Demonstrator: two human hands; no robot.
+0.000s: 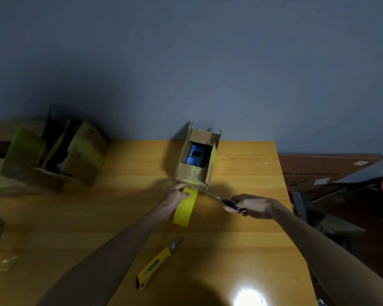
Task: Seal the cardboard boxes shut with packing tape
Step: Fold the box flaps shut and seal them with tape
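Scissors (pixel 226 200) meet the tape at an open cardboard box (pixel 191 173).
The wooden table (pixel 241 250) lies bare behind both hands, its edge just right of the right hand (pixel 255 205), which grips the scissors. The box stands just beyond the left hand (pixel 175 197), which holds the yellow tape roll (pixel 185 208). A utility knife (pixel 157 261) lies between the forearms.

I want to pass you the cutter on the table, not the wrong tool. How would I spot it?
Start at the wooden table and look toward its near edge. The utility knife lies there untouched. Unlike the black-handled scissors in the right hand, it is a long yellow bar with a grey blade end.
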